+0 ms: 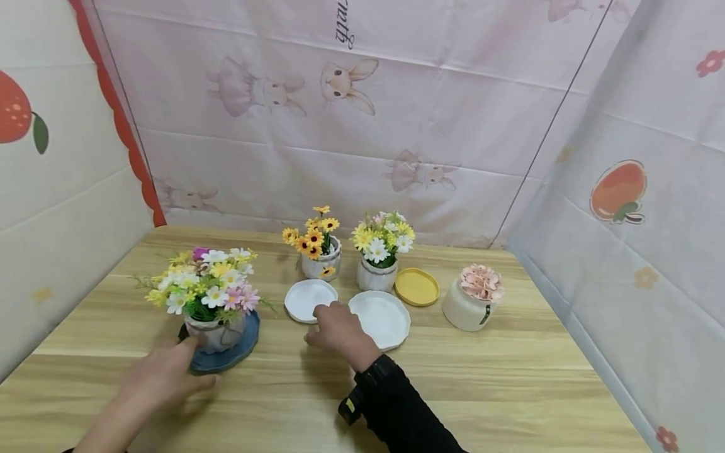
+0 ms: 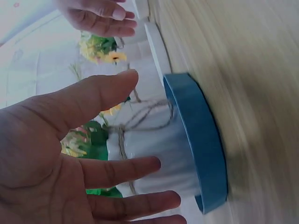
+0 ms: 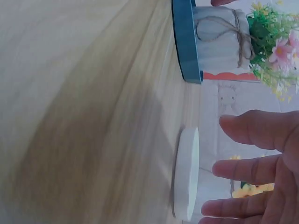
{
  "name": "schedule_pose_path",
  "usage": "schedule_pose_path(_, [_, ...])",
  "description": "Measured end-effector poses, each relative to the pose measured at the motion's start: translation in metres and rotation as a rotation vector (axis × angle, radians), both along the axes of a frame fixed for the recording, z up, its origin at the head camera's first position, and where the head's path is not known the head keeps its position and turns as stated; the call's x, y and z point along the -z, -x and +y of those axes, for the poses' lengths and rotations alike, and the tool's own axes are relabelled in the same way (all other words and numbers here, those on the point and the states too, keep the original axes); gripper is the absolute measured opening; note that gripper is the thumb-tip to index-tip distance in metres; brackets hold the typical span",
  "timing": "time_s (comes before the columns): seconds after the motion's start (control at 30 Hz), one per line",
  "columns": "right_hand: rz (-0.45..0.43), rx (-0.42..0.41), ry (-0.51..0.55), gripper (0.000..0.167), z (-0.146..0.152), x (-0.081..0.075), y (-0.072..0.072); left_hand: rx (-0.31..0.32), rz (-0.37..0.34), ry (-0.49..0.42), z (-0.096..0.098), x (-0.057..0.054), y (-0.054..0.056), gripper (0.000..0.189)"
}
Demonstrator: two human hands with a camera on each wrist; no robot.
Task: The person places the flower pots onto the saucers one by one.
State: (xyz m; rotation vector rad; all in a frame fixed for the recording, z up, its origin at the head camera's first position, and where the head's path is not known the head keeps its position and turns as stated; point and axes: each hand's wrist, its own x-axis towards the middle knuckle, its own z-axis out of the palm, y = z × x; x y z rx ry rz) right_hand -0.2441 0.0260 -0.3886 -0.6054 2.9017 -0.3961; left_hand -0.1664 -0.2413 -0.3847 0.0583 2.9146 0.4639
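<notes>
A white pot [image 1: 213, 336] of mixed daisies stands on a blue saucer [image 1: 249, 340], with twine tied round it in both wrist views. My left hand [image 1: 164, 374] is right at this pot's near left side, thumb and fingers spread apart in the left wrist view, and nothing is gripped. Between two white plates hovers my right hand [image 1: 340, 330], its fingers extended and holding nothing. The small round plate [image 1: 308, 299] lies just beyond its fingertips. The larger white plate [image 1: 382, 321] is beside it on the right, partly covered by the hand in the head view.
At the back stand a pot of orange flowers [image 1: 321, 261] and a pot of yellow and white daisies [image 1: 377, 274]. A yellow saucer [image 1: 418, 287] lies beside them. A cream jar [image 1: 467, 311] with pink blossoms is on the right. Printed cloth walls [image 1: 362, 126] enclose the table.
</notes>
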Motion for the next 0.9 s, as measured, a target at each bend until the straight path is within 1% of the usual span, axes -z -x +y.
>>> schedule_pose_path(0.1, [-0.013, 0.008, 0.002, 0.034, 0.006, -0.001, 0.003, 0.022, 0.014, -0.009, 0.008, 0.0, 0.001, 0.091])
schedule_pose_path(0.23, [-0.016, 0.018, 0.006, 0.031, 0.013, -0.004, 0.007, 0.042, 0.027, -0.015, 0.019, -0.003, 0.004, 0.084])
schedule_pose_path(0.37, [-0.017, 0.041, 0.015, 0.031, 0.02, -0.005, 0.01, 0.058, 0.043, -0.018, 0.03, -0.005, 0.007, 0.076])
schedule_pose_path(0.47, [-0.029, 0.072, 0.019, 0.031, 0.025, -0.003, 0.011, 0.11, 0.064, -0.022, 0.037, -0.004, 0.008, 0.07])
schedule_pose_path(0.57, [-0.033, 0.091, 0.012, 0.029, 0.027, -0.001, 0.011, 0.173, 0.083, -0.004, 0.042, -0.001, 0.008, 0.067])
schedule_pose_path(0.7, [-0.034, 0.095, 0.002, 0.031, 0.029, 0.001, 0.013, 0.237, 0.105, 0.004, 0.049, 0.001, 0.009, 0.065])
schedule_pose_path(0.8, [-0.034, 0.1, 0.012, 0.033, 0.031, 0.0, 0.016, 0.273, 0.106, -0.04, 0.056, 0.001, 0.013, 0.063])
schedule_pose_path(0.9, [-0.034, 0.113, 0.038, 0.031, 0.036, -0.001, 0.021, 0.294, 0.087, -0.1, 0.065, 0.001, 0.019, 0.061])
